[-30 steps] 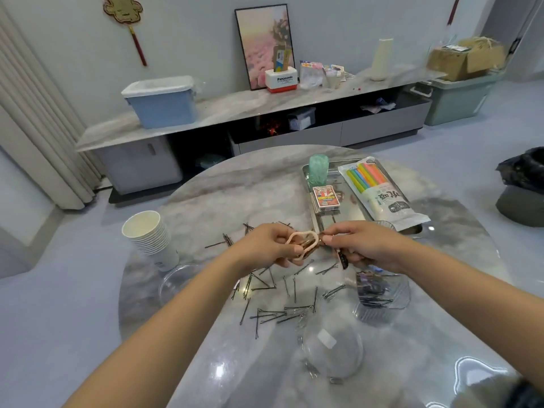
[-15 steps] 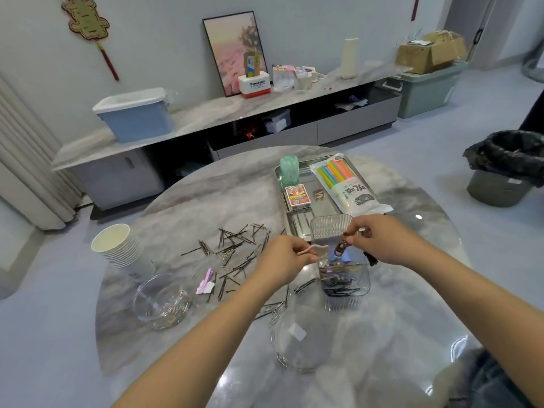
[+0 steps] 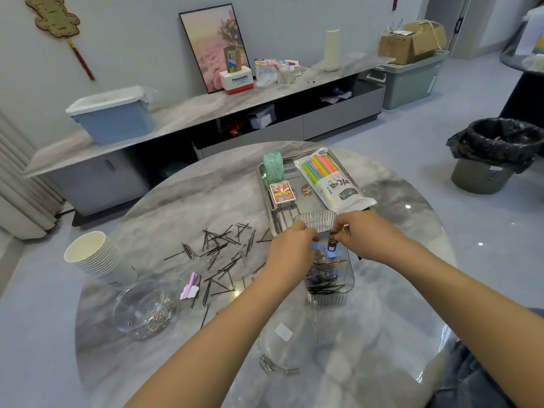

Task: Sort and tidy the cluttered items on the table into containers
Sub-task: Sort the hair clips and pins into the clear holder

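Note:
Both hands meet over a clear ribbed box (image 3: pixel 329 285) at the middle right of the round marble table (image 3: pixel 176 201). The box holds black hairpins and several hair clips. My right hand (image 3: pixel 365 235) pinches a small brown hair clip (image 3: pixel 332 245) that hangs over the box. My left hand (image 3: pixel 291 250) hovers at the box's left rim with its fingers curled downward; what they hold is hidden. Loose black hairpins (image 3: pixel 223 254) lie scattered left of the hands, with a pink clip (image 3: pixel 190 287) near them.
A metal tray (image 3: pixel 275 222) behind the hands carries a card box (image 3: pixel 282 193), a green roll (image 3: pixel 273 167), a straw pack (image 3: pixel 329 178) and a small ribbed dish (image 3: pixel 316 220). Paper cups (image 3: pixel 94 257), a glass bowl of paper clips (image 3: pixel 144 310) and another clear bowl (image 3: pixel 288 340) stand nearer.
Both hands moved from above the scattered pins to over the ribbed box. The beige clip seen in my left hand before is out of sight now.

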A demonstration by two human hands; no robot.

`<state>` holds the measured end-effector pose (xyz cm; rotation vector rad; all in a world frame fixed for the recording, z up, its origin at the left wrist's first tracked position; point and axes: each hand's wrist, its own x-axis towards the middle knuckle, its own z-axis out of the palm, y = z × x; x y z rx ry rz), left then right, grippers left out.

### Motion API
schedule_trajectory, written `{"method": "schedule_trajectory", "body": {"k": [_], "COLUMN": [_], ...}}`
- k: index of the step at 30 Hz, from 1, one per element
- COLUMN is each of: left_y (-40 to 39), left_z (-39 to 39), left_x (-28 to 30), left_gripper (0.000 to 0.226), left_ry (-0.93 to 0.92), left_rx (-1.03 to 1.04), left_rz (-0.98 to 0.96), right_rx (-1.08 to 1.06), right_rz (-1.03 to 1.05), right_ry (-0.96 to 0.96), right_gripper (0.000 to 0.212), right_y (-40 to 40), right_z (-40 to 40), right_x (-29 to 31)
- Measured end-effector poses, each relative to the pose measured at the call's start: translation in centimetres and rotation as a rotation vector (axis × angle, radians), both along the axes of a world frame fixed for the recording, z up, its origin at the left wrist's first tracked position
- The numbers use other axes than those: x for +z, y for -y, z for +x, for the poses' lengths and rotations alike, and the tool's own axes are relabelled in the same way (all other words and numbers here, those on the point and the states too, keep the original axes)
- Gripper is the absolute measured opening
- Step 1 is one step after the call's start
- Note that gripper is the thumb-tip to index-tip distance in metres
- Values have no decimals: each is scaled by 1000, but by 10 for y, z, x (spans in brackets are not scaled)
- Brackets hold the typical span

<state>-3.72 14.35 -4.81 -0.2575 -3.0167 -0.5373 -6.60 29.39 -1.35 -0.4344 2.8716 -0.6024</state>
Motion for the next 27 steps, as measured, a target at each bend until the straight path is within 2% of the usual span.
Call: {"method": "schedule_trajectory", "body": {"k": [7,11,14,19,24,27], "left_y": [10,13,14,19,22,22], "left_z": [9,15,19,23,24,24], "left_x": [-3,-6,-5,-6,-8,-10], "left_gripper": [19,20,20,21,24,24], "left_ry": [-15,-43,-54,-13,20,21], "left_rx": [65,57,85,150,155,159], "left_rz": [272,332,367,387,391,408], "right_rx": [43,-15,24,142,62,35], "right_rz": [-67,-181,-240,-54,-139,-87], "right_ry": [-4,7,-48,-110,-14,114], "right_gripper": [18,20,17,24,22,18], "right_y": [9,15,21,30,28,28], "right_z": [1,-1,0,4,0,-2], "right_x": [-5,-9,-7,-12,-9,-12]}}
